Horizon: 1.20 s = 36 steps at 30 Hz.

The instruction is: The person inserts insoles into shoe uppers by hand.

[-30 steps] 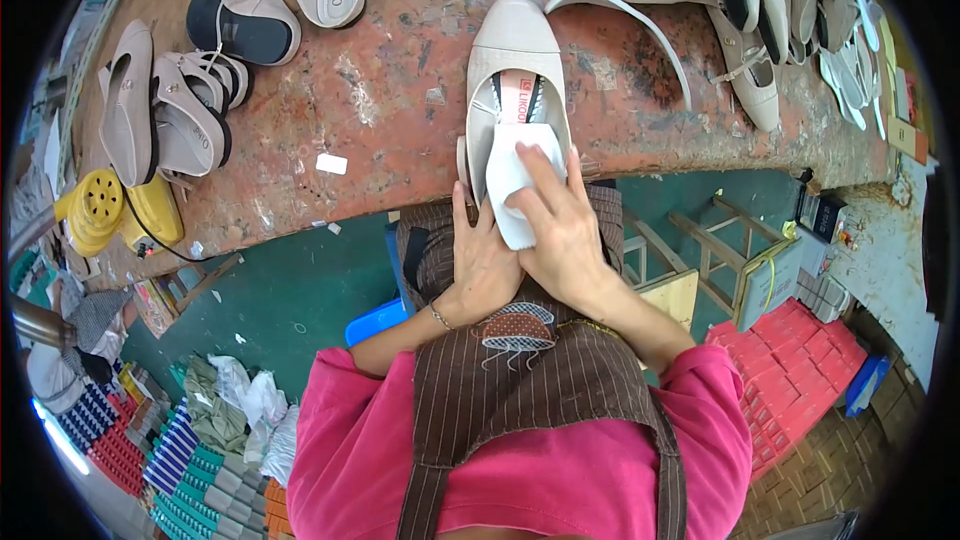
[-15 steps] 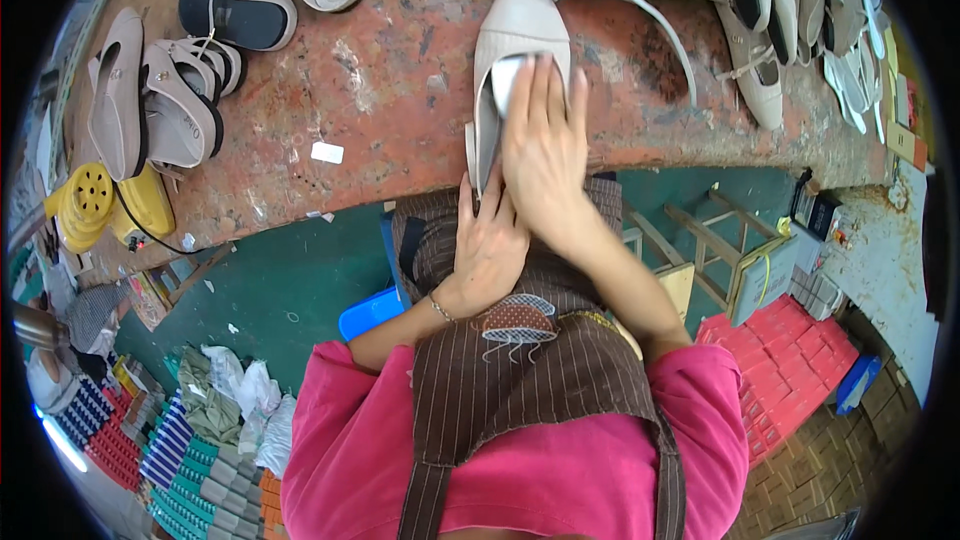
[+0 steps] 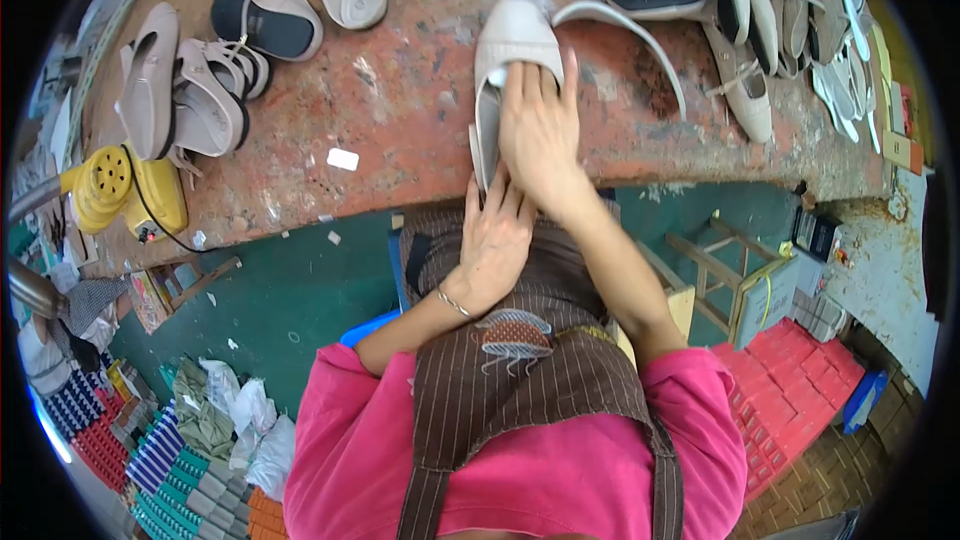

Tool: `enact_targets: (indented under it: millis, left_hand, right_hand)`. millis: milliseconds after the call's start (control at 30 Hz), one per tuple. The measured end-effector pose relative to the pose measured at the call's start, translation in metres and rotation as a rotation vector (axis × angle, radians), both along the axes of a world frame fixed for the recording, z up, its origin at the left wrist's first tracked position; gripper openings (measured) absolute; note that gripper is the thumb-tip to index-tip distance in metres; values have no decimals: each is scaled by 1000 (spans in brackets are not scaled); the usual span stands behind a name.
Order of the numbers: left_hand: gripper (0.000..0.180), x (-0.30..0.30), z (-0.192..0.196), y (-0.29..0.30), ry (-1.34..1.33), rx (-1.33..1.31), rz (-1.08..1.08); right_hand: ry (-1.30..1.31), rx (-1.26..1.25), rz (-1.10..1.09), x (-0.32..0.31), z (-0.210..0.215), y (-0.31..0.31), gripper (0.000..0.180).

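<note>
A beige flat shoe lies on the worn workbench, toe pointing away from me. My right hand is over its opening, fingers stretched out and their tips tucked under the toe part; the thumb side is hidden. Beside those fingers a bit of white insole shows inside the shoe. My left hand holds the heel end at the bench's near edge, fingers along it and thumb out of sight. A curved pale strip lies to the right of the toe.
Several beige shoes stand at the left, and more shoes crowd the right with white insoles. A yellow lamp-like device with a cable sits at the left edge. A small white label lies on the bench. Red crates stand lower right.
My right fingers have gone deeper under the toe part, and less of the white insole shows. The left hand stays at the heel. The whole view has shifted slightly.
</note>
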<state>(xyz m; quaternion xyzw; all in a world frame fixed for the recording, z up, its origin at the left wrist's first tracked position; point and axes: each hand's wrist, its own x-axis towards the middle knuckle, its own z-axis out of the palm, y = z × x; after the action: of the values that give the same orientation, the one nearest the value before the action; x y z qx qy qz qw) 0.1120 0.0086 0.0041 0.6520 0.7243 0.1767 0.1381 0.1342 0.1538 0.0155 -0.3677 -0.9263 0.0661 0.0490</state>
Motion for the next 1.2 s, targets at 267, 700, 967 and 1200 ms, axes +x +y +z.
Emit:
enact_targets:
  millis: [267, 700, 967, 1200]
  left_hand:
    - [43, 0, 2, 0, -18, -53, -15]
    - [29, 3, 0, 10, -4, 175, 52]
    - [18, -101, 64, -1, -150, 494, 316]
    - [26, -234, 113, 3, 396, 563, 756]
  right_hand:
    - [-61, -101, -49, -10, 13, 5, 50]
    - [212, 236, 133, 15, -7, 3, 38]
    - [513, 180, -536, 95, 26, 109, 21]
    - [482, 13, -328, 101, -1, 97, 35]
